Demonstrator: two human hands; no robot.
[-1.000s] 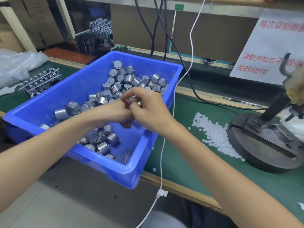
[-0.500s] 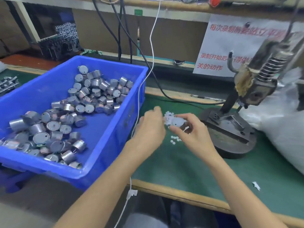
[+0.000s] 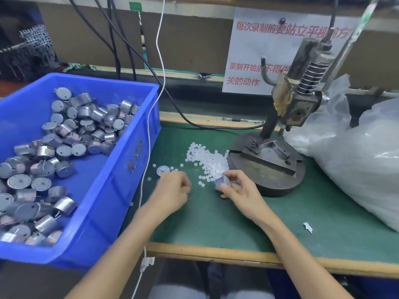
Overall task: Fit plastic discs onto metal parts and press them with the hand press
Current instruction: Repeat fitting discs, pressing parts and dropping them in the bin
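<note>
My right hand (image 3: 241, 192) grips a small silver metal part (image 3: 222, 181) at the near end of a pile of white plastic discs (image 3: 207, 160) on the green mat. My left hand (image 3: 172, 192) hovers low over the mat with its fingers curled downward. What they hold, if anything, is hidden. Another metal part (image 3: 162, 170) lies flat on the mat just beyond its fingertips. The hand press (image 3: 299, 100) stands at the right on a round iron base (image 3: 267, 169). A blue bin (image 3: 129, 169) at the left holds several metal parts (image 3: 64, 137).
A large clear plastic bag (image 3: 367, 160) fills the right side beside the press. A white cable (image 3: 149, 130) hangs along the bin's right wall, and black cables run behind. A white scrap (image 3: 307, 227) lies near the wooden front edge (image 3: 216, 254).
Both hands left the bin and came right over the mat. My right hand now holds a metal part by the disc pile, and my left hand has drawn left, beside a part on the mat.
</note>
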